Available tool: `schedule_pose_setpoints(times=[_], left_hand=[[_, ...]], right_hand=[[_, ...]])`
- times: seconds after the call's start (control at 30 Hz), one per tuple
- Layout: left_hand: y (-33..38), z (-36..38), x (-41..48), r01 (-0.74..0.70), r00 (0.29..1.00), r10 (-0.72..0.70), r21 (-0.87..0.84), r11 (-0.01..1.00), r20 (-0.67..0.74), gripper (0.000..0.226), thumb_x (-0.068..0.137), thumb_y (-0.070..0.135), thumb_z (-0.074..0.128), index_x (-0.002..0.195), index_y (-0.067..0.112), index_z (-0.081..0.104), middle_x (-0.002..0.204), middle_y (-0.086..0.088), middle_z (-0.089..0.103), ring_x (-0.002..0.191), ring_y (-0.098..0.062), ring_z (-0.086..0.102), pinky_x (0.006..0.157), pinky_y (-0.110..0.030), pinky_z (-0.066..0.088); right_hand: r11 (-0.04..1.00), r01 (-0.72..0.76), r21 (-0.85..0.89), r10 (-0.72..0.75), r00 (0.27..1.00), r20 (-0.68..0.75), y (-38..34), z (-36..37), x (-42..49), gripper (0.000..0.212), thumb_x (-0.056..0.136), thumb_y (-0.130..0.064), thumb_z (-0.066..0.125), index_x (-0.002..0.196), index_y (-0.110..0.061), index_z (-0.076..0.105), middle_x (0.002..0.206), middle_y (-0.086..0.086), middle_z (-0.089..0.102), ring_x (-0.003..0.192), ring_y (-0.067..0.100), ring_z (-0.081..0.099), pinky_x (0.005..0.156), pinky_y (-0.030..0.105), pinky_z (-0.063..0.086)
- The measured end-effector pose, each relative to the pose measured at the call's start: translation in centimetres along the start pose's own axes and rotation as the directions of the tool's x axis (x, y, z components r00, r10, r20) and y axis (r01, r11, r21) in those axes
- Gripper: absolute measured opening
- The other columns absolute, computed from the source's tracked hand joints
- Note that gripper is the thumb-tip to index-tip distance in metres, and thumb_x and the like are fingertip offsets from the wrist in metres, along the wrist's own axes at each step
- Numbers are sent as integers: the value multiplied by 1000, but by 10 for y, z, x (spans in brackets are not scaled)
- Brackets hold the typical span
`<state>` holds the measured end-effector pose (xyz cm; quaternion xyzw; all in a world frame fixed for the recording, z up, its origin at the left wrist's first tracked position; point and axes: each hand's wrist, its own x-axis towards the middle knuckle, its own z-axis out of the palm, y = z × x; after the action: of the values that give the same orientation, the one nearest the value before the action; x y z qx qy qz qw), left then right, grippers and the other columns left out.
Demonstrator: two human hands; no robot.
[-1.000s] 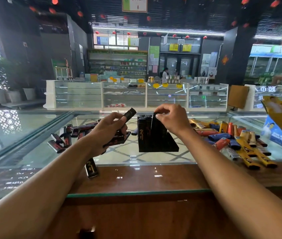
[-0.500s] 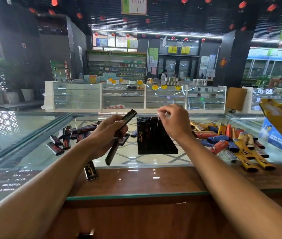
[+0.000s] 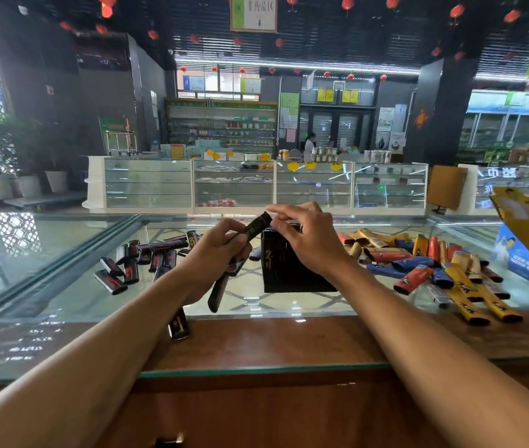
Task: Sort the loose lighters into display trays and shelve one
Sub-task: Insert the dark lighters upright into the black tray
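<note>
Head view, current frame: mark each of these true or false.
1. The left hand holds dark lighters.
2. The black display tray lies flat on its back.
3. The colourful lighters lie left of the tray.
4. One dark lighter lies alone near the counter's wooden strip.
1. True: the left hand grips long dark lighters.
2. False: the black display tray stands upright on the glass counter, under the right hand.
3. False: the yellow, orange and blue lighters lie to its right; the dark red-marked lighters lie to its left.
4. True: a single dark lighter lies there.
</note>
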<state>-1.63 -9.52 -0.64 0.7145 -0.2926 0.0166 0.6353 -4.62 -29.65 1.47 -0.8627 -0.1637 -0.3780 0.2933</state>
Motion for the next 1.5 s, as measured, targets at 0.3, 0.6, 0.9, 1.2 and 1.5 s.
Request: schedule_pose_setpoints(times=[0.3,0.6,0.9,1.2,1.5], left_hand=[[1,-4,0,51,998,-49,-45,998,46,27,98,-9,41,107,6,61,81,-8,62,70,-16,46,61,-30,34],[-2,-4,1,79,994,-85,92,993,67,57,76,-31,29,103,10,57,95,-4,54,78,-10,49,64,-25,36],[-6,-7,2,-81,997,82,251,965,7,67,84,-27,53,91,39,57,154,13,12,132,-20,46,82,-24,52],[1,-9,-1,11,998,-12,9,1000,61,78,87,-30,48,131,33,39,149,-12,49,129,-23,59,72,-24,54],[8,-4,-5,9,999,-3,-148,989,42,32,93,-9,62,123,0,60,110,-12,77,104,-28,75,82,-28,61]], right_hand=[[937,-95,337,152,978,-145,4,-34,6,22,96,-12,65,114,-19,76,103,-8,73,93,-4,63,87,22,49],[989,-96,115,112,985,-134,29,-64,-12,15,91,-11,72,106,-16,73,94,-4,74,85,7,70,77,19,56],[998,-56,-30,55,997,-49,34,-52,-20,19,86,-14,79,104,-19,79,98,-7,74,84,0,66,78,4,47],[991,12,-134,-17,999,-36,37,-48,-20,18,87,-16,79,105,-18,79,99,-1,70,87,14,65,81,32,56],[989,19,-147,-22,1000,-22,36,-46,-19,21,85,-13,79,106,-15,79,100,1,69,88,16,64,81,32,56]])
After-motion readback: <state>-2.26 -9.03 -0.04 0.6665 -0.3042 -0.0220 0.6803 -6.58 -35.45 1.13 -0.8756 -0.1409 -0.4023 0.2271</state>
